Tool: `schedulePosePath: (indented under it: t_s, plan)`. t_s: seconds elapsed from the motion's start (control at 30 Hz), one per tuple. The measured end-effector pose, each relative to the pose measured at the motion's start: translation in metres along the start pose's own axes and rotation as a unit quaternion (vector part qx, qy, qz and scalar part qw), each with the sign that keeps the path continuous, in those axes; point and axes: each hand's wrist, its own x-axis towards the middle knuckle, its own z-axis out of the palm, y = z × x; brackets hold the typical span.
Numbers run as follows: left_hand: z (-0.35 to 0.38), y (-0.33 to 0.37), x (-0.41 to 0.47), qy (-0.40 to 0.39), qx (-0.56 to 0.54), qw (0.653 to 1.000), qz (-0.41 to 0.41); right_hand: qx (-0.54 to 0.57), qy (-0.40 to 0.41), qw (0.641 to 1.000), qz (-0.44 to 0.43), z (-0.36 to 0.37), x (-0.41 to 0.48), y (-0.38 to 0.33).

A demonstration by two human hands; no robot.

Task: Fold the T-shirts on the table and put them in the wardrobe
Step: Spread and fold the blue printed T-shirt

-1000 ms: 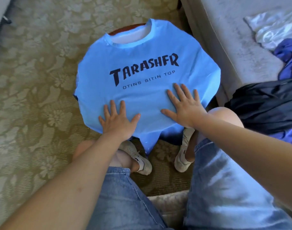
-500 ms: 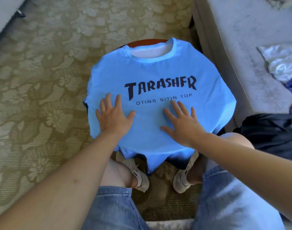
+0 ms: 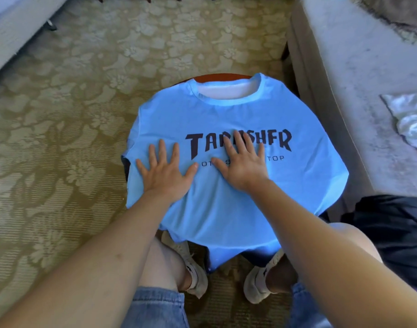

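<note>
A light blue T-shirt [image 3: 304, 183] with dark lettering lies spread face up over a small round table, of which only a reddish-brown rim [image 3: 222, 77] shows beyond the collar. The shirt's edges hang over the table's sides. My left hand [image 3: 166, 172] lies flat on the shirt's left part with fingers spread. My right hand [image 3: 244, 162] lies flat on the middle of the print, covering some letters. Neither hand holds any cloth.
A grey sofa [image 3: 344, 79] runs along the right, with a white cloth [image 3: 411, 121] and a dark garment [image 3: 397, 235] on it. Patterned carpet [image 3: 60, 150] covers the floor. My knees and shoes [image 3: 195, 278] are under the table's near side.
Both flat hands have slid up the shirt away from me, from near the hem to the chest; the right hand now covers part of the lettering.
</note>
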Motion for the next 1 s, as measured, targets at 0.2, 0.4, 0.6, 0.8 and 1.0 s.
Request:
schedulePosePath:
  t_s: [0.2,0.4,0.6,0.8,1.0]
  plan:
    - [-0.023,0.021,-0.003,-0.120,0.016,0.992,0.019,-0.005,0.007,1.000,0.017,0.001,-0.020,0.023]
    - [-0.019,0.044,-0.020,-0.130,-0.025,0.990,0.056,-0.005,0.020,1.000,0.013,-0.003,-0.037,0.056]
    - [-0.021,0.013,-0.019,0.017,-0.038,0.999,0.015,0.007,0.025,0.998,0.053,-0.006,-0.032,0.081]
    - [-0.011,-0.034,0.001,0.063,-0.096,0.989,-0.095,0.005,0.020,0.995,0.095,-0.014,-0.002,0.018]
    - [-0.005,-0.035,0.008,0.081,-0.080,0.990,-0.078,-0.001,-0.019,0.998,-0.058,0.002,0.028,-0.069]
